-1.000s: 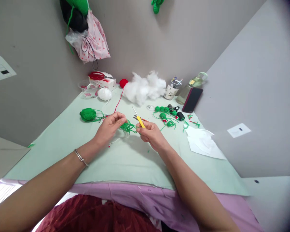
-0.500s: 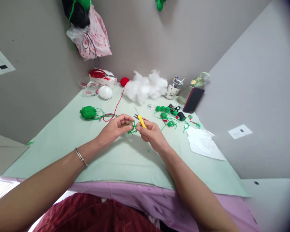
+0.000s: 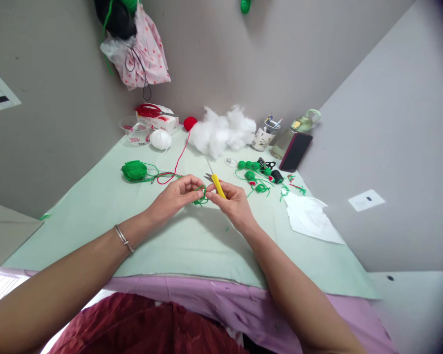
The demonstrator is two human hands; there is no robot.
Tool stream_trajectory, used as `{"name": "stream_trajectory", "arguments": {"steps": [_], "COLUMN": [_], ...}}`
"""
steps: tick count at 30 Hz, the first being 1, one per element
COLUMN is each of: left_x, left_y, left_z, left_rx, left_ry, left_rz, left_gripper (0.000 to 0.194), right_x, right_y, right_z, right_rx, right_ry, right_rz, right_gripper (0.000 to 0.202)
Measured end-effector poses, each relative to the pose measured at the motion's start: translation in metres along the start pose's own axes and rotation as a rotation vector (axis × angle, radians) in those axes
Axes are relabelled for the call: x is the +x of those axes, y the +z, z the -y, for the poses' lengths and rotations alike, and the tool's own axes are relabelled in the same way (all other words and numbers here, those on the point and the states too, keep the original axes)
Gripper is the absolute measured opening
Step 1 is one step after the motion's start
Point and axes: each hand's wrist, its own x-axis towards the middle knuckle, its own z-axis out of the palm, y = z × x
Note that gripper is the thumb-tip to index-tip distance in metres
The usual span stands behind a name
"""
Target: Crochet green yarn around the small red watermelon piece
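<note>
In the head view, both hands meet over the middle of the table, which is covered by a pale green cloth [image 3: 192,250]. The left hand [image 3: 173,197] pinches a small loopy bunch of green yarn [image 3: 200,200] between thumb and fingers. The right hand [image 3: 233,202] grips a yellow-handled hook [image 3: 218,187], its thin metal shaft pointing to the far side, while its thumb and fingertip sit right beside the yarn. Dark scissor blades [image 3: 208,177] show just left of the yellow handle; whether they are held or lying, I cannot tell.

To the left lies a green yarn ball [image 3: 134,171]; farther off are a white yarn ball [image 3: 160,140], a clear tub [image 3: 137,137] and red-handled scissors [image 3: 148,110] on top of a white box [image 3: 166,123]. At the far middle, a red yarn ball [image 3: 189,123] sits beside fluffy white stuffing [image 3: 223,132]. Right of the hands are small green balls [image 3: 250,175], a leaning phone [image 3: 296,151] and, nearer, white paper [image 3: 313,221].
</note>
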Motion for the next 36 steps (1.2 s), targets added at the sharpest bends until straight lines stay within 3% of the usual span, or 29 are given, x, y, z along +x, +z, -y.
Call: {"name": "stream_trajectory", "arguments": {"steps": [7,14,20,23,28,33,36], "left_x": [0.000,0.001,-0.004,-0.005,-0.004,-0.004,-0.004], "left_y": [0.001,0.000,0.006,0.009,0.012,0.011,0.009], "left_z": [-0.001,0.001,-0.002,-0.002,0.005,0.004,0.000], "left_rx": [0.017,0.077,0.384,0.528,0.687,0.655,0.504], "left_ry": [0.002,0.048,0.287,0.412,0.489,0.510,0.417], "left_rz": [-0.003,-0.032,-0.235,-0.248,-0.251,-0.261,-0.302], "left_gripper": [0.023,0.019,0.009,0.007,0.005,0.010,0.008], "right_x": [0.000,0.004,0.005,0.003,0.001,0.003,0.006], "right_y": [0.001,-0.003,-0.004,-0.001,0.003,0.003,0.000], "right_z": [-0.001,-0.003,-0.005,-0.003,-0.002,-0.005,-0.007], "right_rx": [-0.133,0.128,0.150,0.115,0.114,0.156,0.194], "right_ry": [-0.029,0.106,0.096,0.074,0.073,0.119,0.140], "right_rz": [0.002,-0.032,-0.039,-0.034,-0.018,-0.027,-0.051], "right_gripper": [0.020,0.020,0.022,0.021,0.021,0.021,0.021]}}
